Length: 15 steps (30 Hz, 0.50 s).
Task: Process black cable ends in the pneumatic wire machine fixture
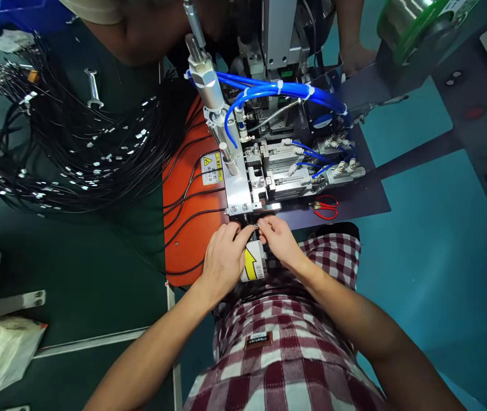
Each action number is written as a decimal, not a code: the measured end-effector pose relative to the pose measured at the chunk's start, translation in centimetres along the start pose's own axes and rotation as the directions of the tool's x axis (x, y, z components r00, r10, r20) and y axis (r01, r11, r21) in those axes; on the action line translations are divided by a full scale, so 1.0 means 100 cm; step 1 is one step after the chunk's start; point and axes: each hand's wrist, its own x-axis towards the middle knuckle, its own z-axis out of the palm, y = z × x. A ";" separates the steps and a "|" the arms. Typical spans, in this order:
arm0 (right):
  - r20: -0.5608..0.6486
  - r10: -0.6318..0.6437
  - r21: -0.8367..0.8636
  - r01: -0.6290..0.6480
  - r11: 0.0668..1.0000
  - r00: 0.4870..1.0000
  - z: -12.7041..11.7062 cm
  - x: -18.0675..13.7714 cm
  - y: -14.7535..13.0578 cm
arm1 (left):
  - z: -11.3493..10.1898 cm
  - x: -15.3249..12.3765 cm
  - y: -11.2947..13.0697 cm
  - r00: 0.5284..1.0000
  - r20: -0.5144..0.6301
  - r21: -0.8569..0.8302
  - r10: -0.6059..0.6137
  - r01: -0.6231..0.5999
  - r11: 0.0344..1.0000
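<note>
My left hand [222, 260] and my right hand [278, 237] meet at the front edge of a small bench machine [264, 171]. Both pinch a small metal connector [256, 228] on the end of a thin black cable, held just under the machine's silver bracket [237, 188]. The fingers of both hands are closed around that piece. Below the hands a white label with a yellow arrow [252, 264] shows on the machine's front. Several black cables [187, 200] run left over an orange mat [183, 228].
A big bundle of black cables with metal ends [67, 148] lies on the green table at left, with a wrench [92, 88] behind it. Red scissors [325, 208] lie right of the machine. Blue air hoses [277, 91], a solder spool [410, 23], and another person's hand [357, 54] sit behind.
</note>
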 end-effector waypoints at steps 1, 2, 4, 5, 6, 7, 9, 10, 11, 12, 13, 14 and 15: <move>0.002 0.021 0.011 -0.021 1.000 1.000 0.001 0.000 0.000 | 0.002 0.001 0.001 1.000 -0.001 0.008 -0.010 0.010 1.000; 0.011 0.047 0.027 -0.047 0.999 0.999 0.001 0.001 -0.001 | 0.003 0.001 0.002 1.000 -0.007 0.011 -0.024 0.024 1.000; 0.042 0.091 0.050 -0.093 0.994 0.995 0.001 0.001 -0.003 | 0.005 0.000 0.002 0.998 -0.029 -0.017 -0.054 0.053 0.998; 0.055 0.100 0.049 -0.103 0.993 0.993 0.001 0.001 -0.003 | 0.004 -0.002 0.002 0.997 -0.041 -0.051 -0.066 0.063 0.997; 0.061 0.101 0.043 -0.103 0.994 0.993 0.000 0.001 -0.004 | 0.003 -0.006 0.002 0.996 -0.050 -0.091 -0.079 0.074 0.993; 0.063 0.097 0.038 -0.099 0.994 0.993 0.000 0.001 -0.005 | 0.001 -0.012 0.002 0.993 -0.057 -0.128 -0.100 0.092 0.987; 0.057 0.080 0.034 -0.082 0.996 0.995 -0.001 0.001 -0.005 | -0.003 -0.027 0.004 0.982 -0.071 -0.164 -0.175 0.162 0.973; 0.053 0.070 0.034 -0.072 0.997 0.996 -0.001 0.001 -0.005 | -0.004 -0.035 0.006 0.970 -0.077 -0.155 -0.229 0.215 0.964; 0.051 0.062 0.034 -0.064 0.997 0.997 -0.002 0.001 -0.005 | -0.004 -0.043 0.008 0.955 -0.081 -0.130 -0.285 0.273 0.953; 0.051 0.057 0.033 -0.058 0.998 0.997 -0.002 0.001 -0.004 | -0.004 -0.050 0.009 0.941 -0.084 -0.094 -0.329 0.321 0.942; 0.051 0.054 0.032 -0.055 0.998 0.997 -0.002 0.001 -0.004 | -0.003 -0.056 0.010 0.930 -0.087 -0.056 -0.358 0.354 0.934; 0.051 0.052 0.031 -0.054 0.998 0.997 -0.002 0.002 -0.003 | -0.002 -0.060 0.010 0.924 -0.091 -0.018 -0.371 0.371 0.928; 0.050 0.051 0.029 -0.052 0.998 0.997 -0.003 0.002 -0.002 | 0.000 -0.062 0.008 0.924 -0.095 0.014 -0.370 0.373 0.928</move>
